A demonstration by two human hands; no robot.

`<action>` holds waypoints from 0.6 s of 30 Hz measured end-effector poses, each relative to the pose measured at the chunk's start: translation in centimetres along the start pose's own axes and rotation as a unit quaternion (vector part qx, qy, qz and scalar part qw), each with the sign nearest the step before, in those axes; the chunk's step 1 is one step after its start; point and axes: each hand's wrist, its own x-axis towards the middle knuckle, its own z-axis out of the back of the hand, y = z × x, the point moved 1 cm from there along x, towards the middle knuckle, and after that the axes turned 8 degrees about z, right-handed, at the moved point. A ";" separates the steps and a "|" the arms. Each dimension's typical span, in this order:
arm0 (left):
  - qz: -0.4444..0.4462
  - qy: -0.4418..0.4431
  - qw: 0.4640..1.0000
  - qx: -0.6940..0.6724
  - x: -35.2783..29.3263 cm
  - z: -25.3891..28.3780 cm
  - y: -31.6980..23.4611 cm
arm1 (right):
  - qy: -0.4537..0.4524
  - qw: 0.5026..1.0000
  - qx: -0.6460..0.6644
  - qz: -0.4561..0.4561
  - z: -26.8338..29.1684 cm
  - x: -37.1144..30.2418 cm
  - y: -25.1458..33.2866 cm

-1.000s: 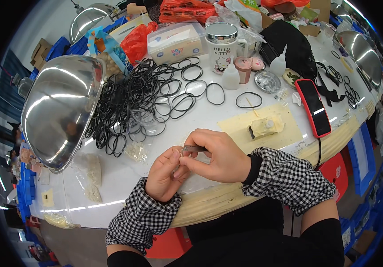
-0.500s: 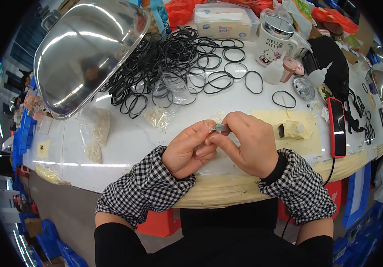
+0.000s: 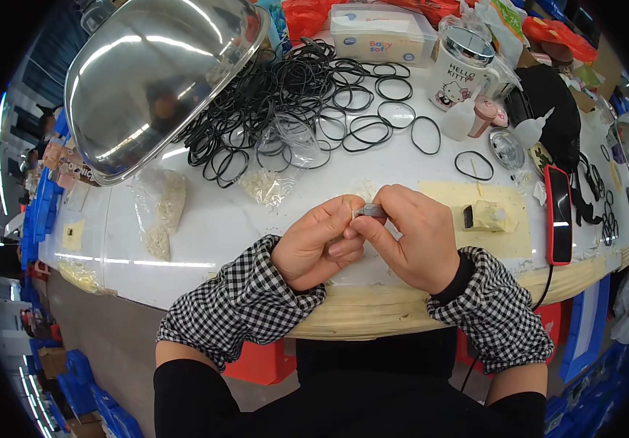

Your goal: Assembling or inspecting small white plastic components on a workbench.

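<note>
Close together above the near edge of the table, both hands are closed. Between the thumb and fingers of my right hand is a small grey metal-looking piece, its exact kind unclear. Its left end meets the fingertips of my left hand, which are pinched on something too small to name. Beyond the hands lies a heap of thin black rubber rings, with several single rings spread to its right. A clear bag of pale bits rests just in front of the heap.
A large steel bowl leans at the left rear, near another bag of pale bits. To the right are a yellowish sheet bearing a taped block, and a red-cased phone with a cable. A white mug and plastic box stand behind.
The view has shifted slightly, so the tabletop things sit a little farther right. Both hands keep nearly the same pose, still closed around the small grey piece.
</note>
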 end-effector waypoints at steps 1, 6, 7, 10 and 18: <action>0.000 0.001 1.000 0.002 0.0 0.0 0.0 | 0.000 1.000 0.001 0.001 0.0 0.0 0.0; 0.003 -0.008 1.000 0.008 0.0 0.1 0.0 | -0.003 1.000 0.002 0.002 0.0 0.0 0.0; 0.002 -0.010 1.000 0.008 0.0 0.0 0.0 | -0.003 1.000 -0.001 0.003 0.0 0.0 0.0; 0.001 -0.014 1.000 0.005 0.0 0.0 0.0 | -0.003 1.000 -0.007 0.007 0.0 0.0 0.0; 0.005 -0.006 1.000 0.026 0.0 -0.2 -0.2 | 0.000 1.000 -0.002 0.004 0.1 0.0 0.0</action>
